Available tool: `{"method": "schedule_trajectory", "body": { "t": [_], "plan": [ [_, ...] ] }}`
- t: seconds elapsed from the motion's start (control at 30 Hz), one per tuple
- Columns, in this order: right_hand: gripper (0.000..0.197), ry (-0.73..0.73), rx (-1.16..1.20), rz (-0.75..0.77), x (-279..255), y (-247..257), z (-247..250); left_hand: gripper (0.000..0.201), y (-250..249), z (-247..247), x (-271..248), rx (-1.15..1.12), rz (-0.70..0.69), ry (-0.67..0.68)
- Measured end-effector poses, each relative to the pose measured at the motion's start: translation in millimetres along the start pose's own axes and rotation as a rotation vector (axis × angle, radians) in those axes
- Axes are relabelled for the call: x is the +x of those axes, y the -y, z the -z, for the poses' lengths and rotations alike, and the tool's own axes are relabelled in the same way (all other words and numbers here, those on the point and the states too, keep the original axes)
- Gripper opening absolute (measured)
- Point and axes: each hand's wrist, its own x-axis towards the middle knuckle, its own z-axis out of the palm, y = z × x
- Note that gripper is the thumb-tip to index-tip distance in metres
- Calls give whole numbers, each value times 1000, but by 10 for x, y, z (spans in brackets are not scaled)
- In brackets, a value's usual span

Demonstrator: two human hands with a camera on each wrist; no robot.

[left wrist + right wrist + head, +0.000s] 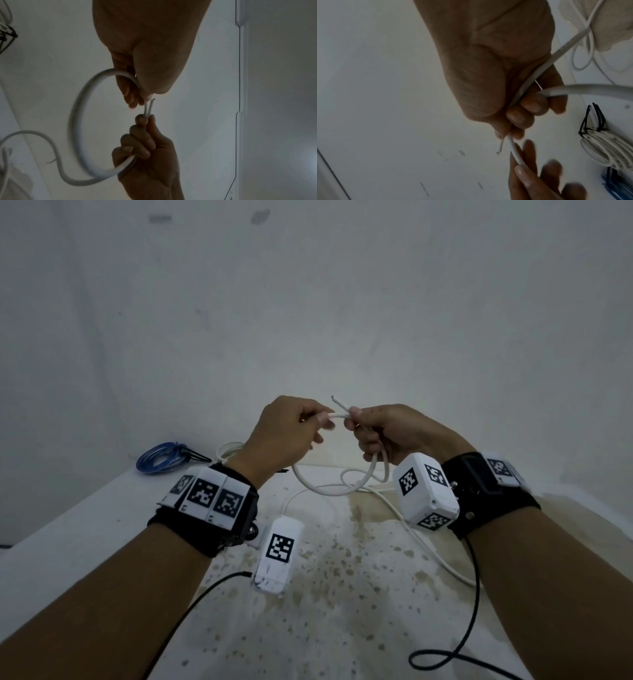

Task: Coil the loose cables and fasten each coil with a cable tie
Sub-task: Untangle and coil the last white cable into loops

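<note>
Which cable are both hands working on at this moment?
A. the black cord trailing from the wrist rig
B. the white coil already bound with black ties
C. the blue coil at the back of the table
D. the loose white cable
D: the left hand and right hand each pinch the loose white cable, raised above the table.

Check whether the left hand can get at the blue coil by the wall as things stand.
Probably not yet: the left hand is pinching the white cable, so it must let go first. The blue coil lies unobstructed beyond it.

Dim, cold grey light, grainy wrist views, motion-blurred white cable (77,108), wide-angle bending at head-view edges
</note>
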Motion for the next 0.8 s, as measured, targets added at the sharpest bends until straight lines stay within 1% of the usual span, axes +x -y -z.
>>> {"method": "schedule_trajectory", "body": {
  "t": [0.03,0.07,0.1,0.13,0.17,0.2,0.23,0.27,0.3,0.33,0.37,0.4,0.43,0.47,0.5,0.53,0.57,0.6,0.63,0.67,0.73,0.77,0.8],
  "plan": [
    [30,-37,33,21,13,30,-2,16,61,-3,11,-39,67,-110],
    [30,-92,78,54,23,66,-6,17,140,15,-4,-54,164,-234],
    [29,-154,135,97,30,103,-9,23,213,32,-54,-59,295,-296],
    [29,-210,200,146,33,145,-10,33,238,18,-148,-100,460,-244],
    [29,-255,267,194,33,189,-13,44,222,-48,-292,-181,626,-79],
    [29,-289,330,233,35,232,-25,55,161,-154,-464,-289,764,176],
    [29,-315,386,262,34,272,-53,68,78,-286,-627,-424,841,440],
    [29,-339,435,280,30,303,-94,80,-21,-427,-736,-595,869,641],
    [29,-362,477,294,21,321,-136,88,-125,-566,-790,-793,851,744],
    [29,-388,506,308,9,321,-166,92,-171,-703,-747,-1005,821,722],
    [29,-416,521,318,-16,310,-182,92,-237,-802,-643,-1198,824,622],
    [29,-446,524,325,-54,284,-178,90,-269,-880,-485,-1358,864,470],
    [29,-477,526,332,-98,248,-149,84,-311,-936,-324,-1469,911,308],
    [30,-511,523,337,-148,209,-99,72,-368,-970,-166,-1551,928,145],
    [30,-549,515,341,-198,174,-36,54,-433,-990,-32,-1589,929,-24],
    [31,-597,511,345,-248,146,43,34,-516,-1014,55,-1604,908,-160],
    [31,-652,517,349,-293,125,138,21,-582,-1045,105,-1587,882,-237],
    [31,-707,542,348,-326,110,238,16,-676,-1085,111,-1569,848,-266],
    [31,-751,585,343,-355,106,338,16,-778,-1117,79,-1532,815,-263],
    [32,-781,643,337,-375,103,427,17,-852,-1177,32,-1499,771,-217],
    [33,-808,748,340,-410,94,562,19,-953,-1290,-75,-1415,707,-142],
    [33,-817,761,349,-423,79,594,18,-971,-1334,-113,-1372,692,-140],
    [33,-819,741,360,-431,55,601,16,-962,-1363,-115,-1328,680,-174]
  ]
}}
